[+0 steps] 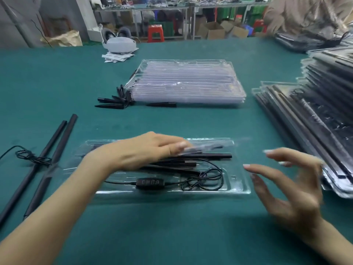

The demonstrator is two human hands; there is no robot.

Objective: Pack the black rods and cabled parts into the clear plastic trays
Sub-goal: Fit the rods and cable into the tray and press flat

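Two bare forearms in view, no sleeves visible up to frame edge. No watch, bracelet or ring to be seen. No gloves. Left hand (150, 150) slim, fingers long; nail on one fingertip pale, glossy. Right hand (290, 184) slim too, nails long, rounded, light polish, extending past fingertips. Fingers of right hand slightly blurred.
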